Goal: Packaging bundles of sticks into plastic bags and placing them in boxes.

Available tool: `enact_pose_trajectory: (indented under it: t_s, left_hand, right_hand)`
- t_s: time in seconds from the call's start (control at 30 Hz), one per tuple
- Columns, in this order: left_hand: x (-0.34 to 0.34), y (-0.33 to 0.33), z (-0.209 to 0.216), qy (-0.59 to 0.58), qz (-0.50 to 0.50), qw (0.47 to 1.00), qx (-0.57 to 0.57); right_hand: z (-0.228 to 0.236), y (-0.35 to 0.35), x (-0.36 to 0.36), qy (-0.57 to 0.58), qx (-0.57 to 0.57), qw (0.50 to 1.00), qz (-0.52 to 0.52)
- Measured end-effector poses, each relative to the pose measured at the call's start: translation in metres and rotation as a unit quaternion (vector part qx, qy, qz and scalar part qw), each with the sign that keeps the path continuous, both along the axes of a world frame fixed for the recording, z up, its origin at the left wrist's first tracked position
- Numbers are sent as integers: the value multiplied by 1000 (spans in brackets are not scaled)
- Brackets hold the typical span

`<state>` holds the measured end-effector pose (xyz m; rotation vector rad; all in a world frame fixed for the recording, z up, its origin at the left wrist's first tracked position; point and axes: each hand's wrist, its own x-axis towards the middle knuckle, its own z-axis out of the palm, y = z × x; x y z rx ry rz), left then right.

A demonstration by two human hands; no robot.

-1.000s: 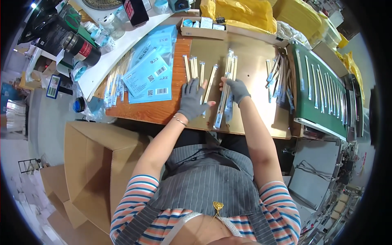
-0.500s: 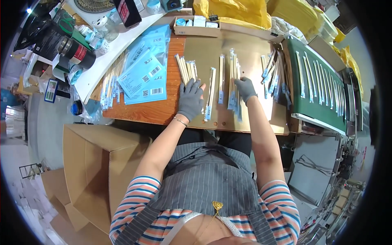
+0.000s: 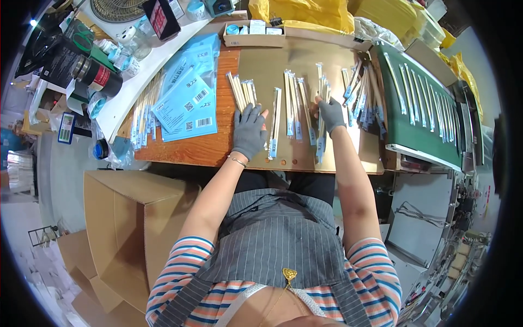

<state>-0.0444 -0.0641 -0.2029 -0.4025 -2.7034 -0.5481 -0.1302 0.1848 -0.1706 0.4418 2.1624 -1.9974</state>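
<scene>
My left hand (image 3: 249,131), in a grey glove with bare thumb tip, is closed over a bundle of plastic-wrapped chopsticks (image 3: 240,90). Their upper ends fan out past its fingers; the lower ends are mostly hidden beneath the palm. Just right of it lies one single wrapped pair (image 3: 275,122). Several more wrapped chopsticks (image 3: 294,106) lie side by side between my hands. My right hand (image 3: 330,115), gloved alike, pinches a thin bunch of wrapped chopsticks (image 3: 320,146), whose blue-printed ends point toward me.
A loose pile of wrapped chopsticks (image 3: 371,101) lies right of my right hand. Beyond it, a green belt (image 3: 417,131) carries a spaced row of them. Blue printed bags (image 3: 188,103) and more chopsticks (image 3: 145,122) cover the table's left side. An open cardboard box (image 3: 169,188) stands below left.
The bunch at my right hand has become thinner, and more wrapped chopsticks now lie separately in the middle. My left hand keeps its place over its bundle; the whole view has shifted slightly.
</scene>
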Motion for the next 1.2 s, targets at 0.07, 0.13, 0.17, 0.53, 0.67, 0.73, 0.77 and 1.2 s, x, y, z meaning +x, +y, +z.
enact_pose_trajectory:
  t_s: [0.07, 0.13, 0.17, 0.53, 0.67, 0.73, 0.77, 1.2]
  left_hand:
    - [-1, -1, -3, 4, 4, 1000, 6]
    - [0, -2, -5, 4, 5, 1000, 9]
    - [0, -2, -5, 4, 5, 1000, 11]
    - [-2, -1, -6, 7, 6, 1000, 13]
    - [1, -2, -1, -1, 12, 1000, 4]
    - [0, 0, -1, 1, 9, 1000, 7]
    - [0, -1, -1, 4, 9, 1000, 9]
    - [1, -3, -1, 3, 11, 1000, 6]
  right_hand:
    - [9, -2, 0, -18, -13, 1000, -13]
    - [16, -3, 1, -36, -26, 999, -24]
    - [18, -2, 1, -49, -33, 998, -22]
    - [-3, 11, -6, -13, 13, 1000, 3]
    - [0, 8, -4, 17, 24, 999, 33]
    - [-1, 6, -6, 20, 82, 996, 27]
    - [2, 1, -5, 24, 139, 990, 25]
    - [11, -19, -11, -28, 52, 998, -12]
